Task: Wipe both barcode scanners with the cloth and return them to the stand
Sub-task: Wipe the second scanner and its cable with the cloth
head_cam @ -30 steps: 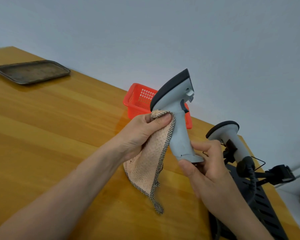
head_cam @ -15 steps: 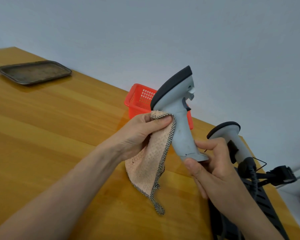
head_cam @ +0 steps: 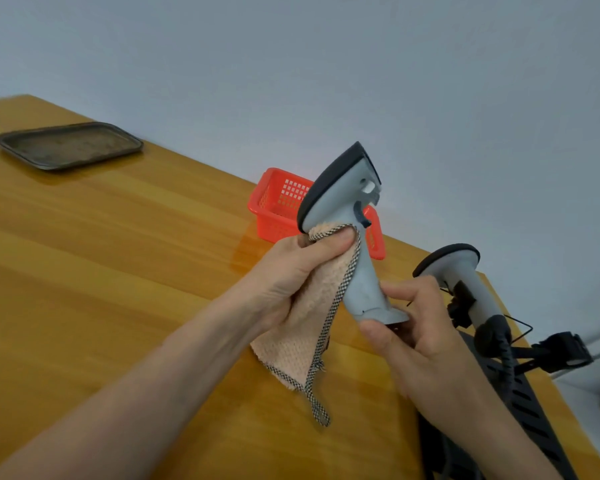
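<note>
A grey barcode scanner (head_cam: 357, 244) with a black head stands upright in the air over the wooden table (head_cam: 118, 271). My right hand (head_cam: 420, 344) pinches its flared base from below. My left hand (head_cam: 298, 268) grips a peach cloth (head_cam: 312, 313) with a checked border and presses it against the scanner's neck, thumb on top; the rest of the cloth hangs down. A second grey scanner (head_cam: 465, 282) with a coiled black cable sits on the black stand (head_cam: 530, 407) at the right, partly behind my right hand.
A red plastic basket (head_cam: 278, 206) stands behind the held scanner near the wall. A dark metal tray (head_cam: 66, 145) lies at the table's far left. The table's right edge runs just past the stand.
The held scanner has turned slightly about its handle, its head now pointing more to the right. The cloth has stayed at the neck. The second scanner has not moved.
</note>
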